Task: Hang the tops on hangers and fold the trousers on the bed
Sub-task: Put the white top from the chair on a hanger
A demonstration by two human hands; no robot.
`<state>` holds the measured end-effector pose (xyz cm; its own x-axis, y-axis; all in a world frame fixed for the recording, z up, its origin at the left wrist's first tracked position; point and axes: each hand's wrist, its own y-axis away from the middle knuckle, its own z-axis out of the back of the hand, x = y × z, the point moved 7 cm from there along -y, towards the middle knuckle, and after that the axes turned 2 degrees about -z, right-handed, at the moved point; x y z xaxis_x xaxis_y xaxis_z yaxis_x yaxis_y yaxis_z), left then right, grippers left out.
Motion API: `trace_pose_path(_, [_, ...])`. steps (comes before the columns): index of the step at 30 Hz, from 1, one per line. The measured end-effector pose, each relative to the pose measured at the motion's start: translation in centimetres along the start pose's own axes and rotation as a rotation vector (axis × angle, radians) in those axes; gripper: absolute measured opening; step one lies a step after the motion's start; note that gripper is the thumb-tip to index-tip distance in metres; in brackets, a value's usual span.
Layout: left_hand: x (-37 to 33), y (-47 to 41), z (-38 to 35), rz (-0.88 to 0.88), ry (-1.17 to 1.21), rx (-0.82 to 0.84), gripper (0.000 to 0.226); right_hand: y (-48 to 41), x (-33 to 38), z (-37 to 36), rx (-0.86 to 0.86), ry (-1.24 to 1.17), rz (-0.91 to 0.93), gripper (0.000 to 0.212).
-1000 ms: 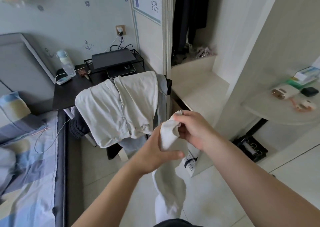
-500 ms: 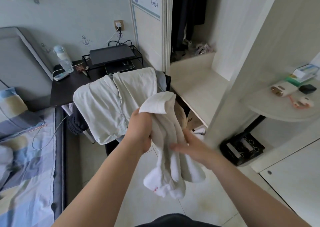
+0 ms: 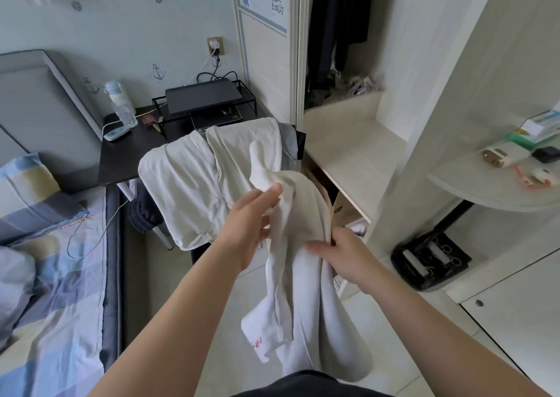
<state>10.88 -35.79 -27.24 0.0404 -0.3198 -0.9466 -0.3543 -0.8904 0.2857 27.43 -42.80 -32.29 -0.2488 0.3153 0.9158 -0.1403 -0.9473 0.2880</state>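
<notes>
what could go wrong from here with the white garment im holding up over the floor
1. The white garment is bunched, and its lower end hangs low over the tiled floor; it may drag and pick up dirt.
2. The left hand pinches only a fold near the top, and the right hand holds one side edge, so the fabric might slip.
3. The cream garment draped on the chair hangs close behind; a swing could pull it off.

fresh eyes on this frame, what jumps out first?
A white garment hangs mid-frame, held by the left hand near its top and the right hand at its side. Behind it, pale clothes drape over a chair by a dark desk. A checked bed fills the left edge.
</notes>
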Motion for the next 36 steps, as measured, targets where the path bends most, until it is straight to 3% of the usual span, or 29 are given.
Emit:
trace_pose_path(6, [4.1, 2.4, -2.2, -0.037, -0.253, 0.374, 0.045, 0.5, 3.6, 1.8, -0.098, -0.274, 0.059, 0.006])
trace_pose_path(11, [5.7, 1.8, -1.9, -0.034, -0.487, 0.173, 0.018, -0.2, 4.4, 3.8, -0.217, -0.447, 0.042, 0.036])
trace_pose_path(14, [5.3, 1.7, -1.5, 0.011, -0.248, 0.007, 0.017, -0.1, 3.8, 4.6, -0.233, -0.594, 0.028, 0.024])
trace_pose_path(16, [4.9, 1.5, -1.1, 0.032, -0.071, -0.075, 0.019, 0.2, 3.9, 4.8, -0.205, -0.542, 0.088, 0.019])
trace_pose_path(20, [4.7, 1.3, -0.8, 0.081, 0.182, -0.165, 0.011, 2.6, 1.8, 4.4, -0.245, -0.194, 0.163, 0.077])
trace_pose_path(22, [4.5, 1.5, -1.1, 0.118, 0.306, -0.157, 0.021, 3.6, -0.3, 2.5, -0.153, -0.021, 0.164, 0.109])
trace_pose_path(24, [4.5, 1.4, -1.3, 0.179, 0.403, -0.124, 0.029, 4.0, -3.3, 0.3, -0.069, 0.125, 0.073, 0.128])
trace_pose_path(25, [4.5, 1.3, -1.1, 0.207, 0.428, -0.116, 0.032, 3.9, -4.7, -0.4, -0.069, 0.153, 0.008, 0.123])
trace_pose_path(26, [4.5, 1.1, -0.9, 0.228, 0.438, -0.115, 0.034, 3.7, -5.7, -0.7, -0.086, 0.169, -0.057, 0.104])
trace_pose_path(29, [4.4, 0.7, -0.1, 0.258, 0.431, -0.145, 0.032, 2.5, -6.2, 0.2, -0.171, 0.225, -0.109, 0.018])
trace_pose_path(30, [4.3, 0.5, 0.1, 0.253, 0.427, -0.158, 0.029, 2.4, -5.5, 0.9, -0.195, 0.217, -0.082, 0.005])
trace_pose_path(33, [4.8, -0.3, 2.5, 0.244, 0.366, -0.238, 0.025, 2.4, -2.6, 3.6, -0.284, 0.185, -0.001, 0.022])
trace_pose_path(36, [6.5, -1.0, 5.8, 0.309, 0.255, -0.352, 0.038, 2.5, 1.0, 5.9, -0.287, 0.181, 0.068, 0.034])
